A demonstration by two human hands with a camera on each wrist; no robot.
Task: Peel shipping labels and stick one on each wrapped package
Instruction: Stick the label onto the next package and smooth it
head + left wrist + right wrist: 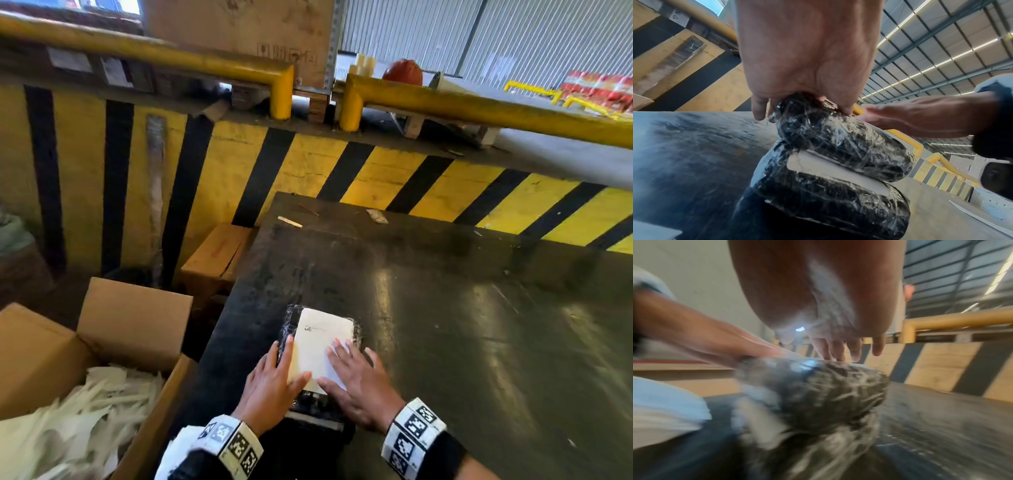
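Both hands lie flat, fingers straight, on the white shipping label [320, 346] atop the upper wrapped package [842, 146], stacked on another package [830, 201] at the near edge of the dark worktop [445, 308]. Left hand [272, 380] and right hand [359, 380] press without gripping.

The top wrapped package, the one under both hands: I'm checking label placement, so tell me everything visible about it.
The top black package wrapped in clear stretch film is a rounded, flattish bundle with wrinkled, glossy film. It lies flat on a second black film-wrapped package, which rests on the dark table. A white rectangular shipping label covers most of its upper face, with small print near the far edge. The left hand and right hand press flat fingers on the label's near part.
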